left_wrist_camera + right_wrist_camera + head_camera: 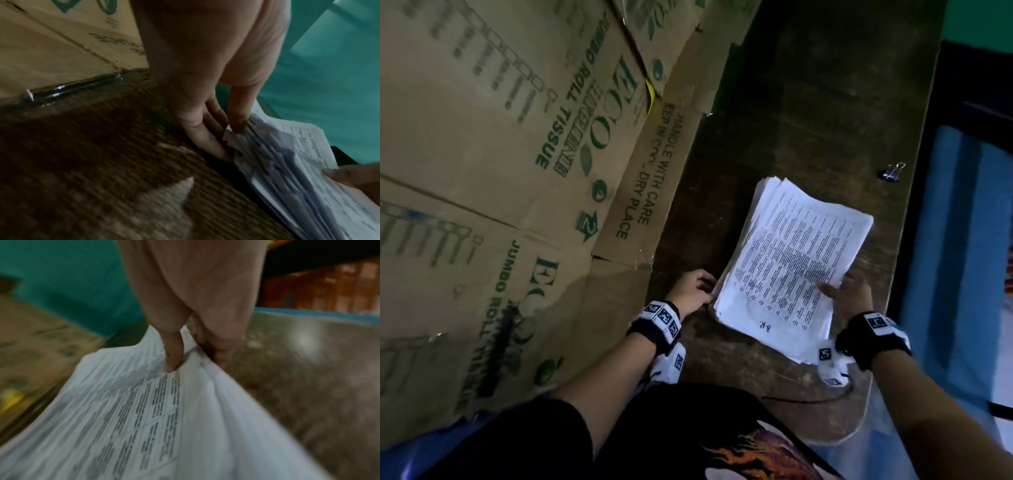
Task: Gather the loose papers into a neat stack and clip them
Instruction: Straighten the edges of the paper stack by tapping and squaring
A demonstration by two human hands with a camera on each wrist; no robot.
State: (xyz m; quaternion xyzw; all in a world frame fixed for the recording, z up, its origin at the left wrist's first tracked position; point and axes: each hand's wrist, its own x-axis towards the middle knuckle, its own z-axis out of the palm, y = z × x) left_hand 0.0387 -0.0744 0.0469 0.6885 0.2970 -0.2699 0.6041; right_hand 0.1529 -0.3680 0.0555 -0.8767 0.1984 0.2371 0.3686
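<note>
A thick stack of printed papers (pixel 791 260) lies askew on the dark wooden table (pixel 791 113), its sheets fanned at the edges. My left hand (pixel 693 291) is at the stack's left edge. In the left wrist view the left hand (pixel 230 141) pinches the ragged sheet edges (pixel 287 170) between thumb and fingers. My right hand (pixel 849 294) grips the stack's right edge. The right wrist view shows the right hand (pixel 197 365) with its thumb on the top page (pixel 144 418) and fingers underneath. A black binder clip (pixel 892 173) lies apart, near the table's right edge.
Tall cardboard boxes (pixel 500 154) stand against the table's left side, close to my left hand. The table's right edge (pixel 914 205) drops to a blue floor. A thin black cable (pixel 808 399) lies on the near end of the table.
</note>
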